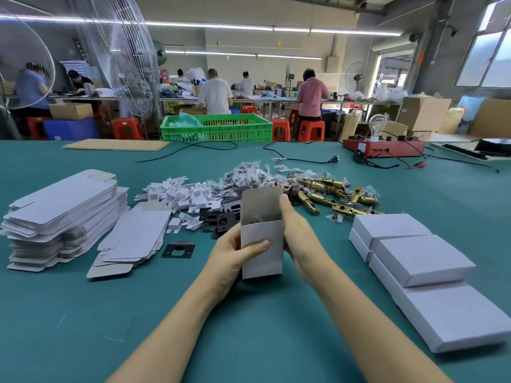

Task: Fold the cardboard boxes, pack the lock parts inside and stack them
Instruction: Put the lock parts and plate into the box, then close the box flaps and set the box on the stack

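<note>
I hold a small white cardboard box (262,247) upright above the green table, its top flap standing open and something dark showing inside. My left hand (235,258) grips its left side, thumb across the front. My right hand (297,230) holds the right side, thumb up along the open flap. Behind the box lie brass latch bolts (331,194), bagged screws (249,175), black strike plates (221,219) and white card inserts (182,194). Flat unfolded boxes (63,214) are piled at the left. Closed white boxes (414,261) are stacked at the right.
One black plate (178,249) lies alone left of my hands. At the far table edge stand a green crate (218,128), a red tester with a bulb (384,147) and loose cables (304,158). Several people work at benches behind.
</note>
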The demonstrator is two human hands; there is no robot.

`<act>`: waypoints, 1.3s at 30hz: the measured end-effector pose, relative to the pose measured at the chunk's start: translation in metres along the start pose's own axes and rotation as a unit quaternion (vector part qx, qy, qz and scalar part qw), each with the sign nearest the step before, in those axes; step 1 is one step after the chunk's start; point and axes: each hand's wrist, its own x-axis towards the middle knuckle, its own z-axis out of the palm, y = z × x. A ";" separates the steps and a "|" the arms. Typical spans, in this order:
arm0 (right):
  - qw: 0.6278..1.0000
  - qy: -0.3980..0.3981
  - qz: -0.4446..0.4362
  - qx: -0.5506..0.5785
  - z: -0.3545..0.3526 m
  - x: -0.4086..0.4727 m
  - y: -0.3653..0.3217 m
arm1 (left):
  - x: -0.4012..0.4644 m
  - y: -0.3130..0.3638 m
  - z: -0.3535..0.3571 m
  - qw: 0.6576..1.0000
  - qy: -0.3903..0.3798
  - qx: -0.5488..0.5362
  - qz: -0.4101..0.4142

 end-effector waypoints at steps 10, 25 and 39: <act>0.984 -0.141 -0.017 0.108 -0.009 -0.033 0.024 | -0.017 -0.009 0.030 0.988 -0.024 0.148 -0.026; 0.976 -0.133 0.014 0.173 -0.006 -0.007 0.035 | 0.003 0.003 0.022 0.997 0.066 0.012 -0.023; 0.977 -0.034 -0.087 0.191 -0.003 -0.003 0.021 | 0.003 0.008 0.026 0.996 0.075 0.022 0.047</act>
